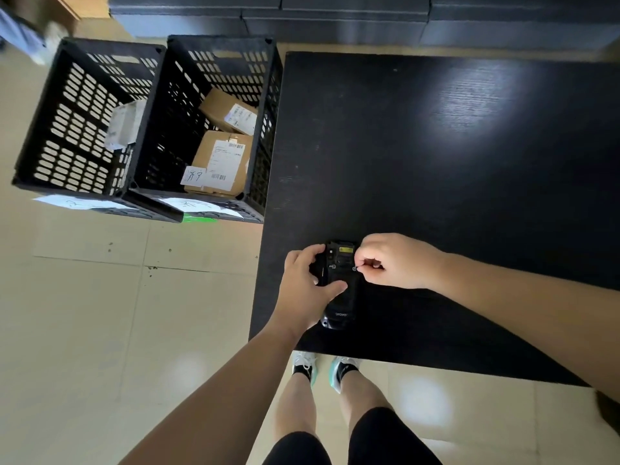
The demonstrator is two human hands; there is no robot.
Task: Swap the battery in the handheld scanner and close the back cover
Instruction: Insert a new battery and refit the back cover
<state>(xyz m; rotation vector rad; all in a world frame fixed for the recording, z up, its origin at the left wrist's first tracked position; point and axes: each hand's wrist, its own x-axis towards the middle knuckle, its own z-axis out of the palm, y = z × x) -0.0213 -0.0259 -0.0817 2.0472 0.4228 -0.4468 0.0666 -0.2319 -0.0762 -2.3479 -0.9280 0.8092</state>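
Note:
A black handheld scanner [339, 290] lies back side up near the front left corner of the black table [453, 162]. Its back shows a yellow label at the top and two small round metal fasteners. My left hand [307, 286] grips the scanner's left side, thumb pressed on the back cover. My right hand [396, 261] pinches the right fastener [354, 268] between thumb and forefinger. The left fastener [333, 266] is untouched. No loose battery is in view.
Two black slotted crates [147, 129] stand on the floor left of the table; the right one holds cardboard parcels [221, 159] with labels. Dark boxes [335, 15] line the wall behind. My legs and shoes [322, 367] are at the table's front edge.

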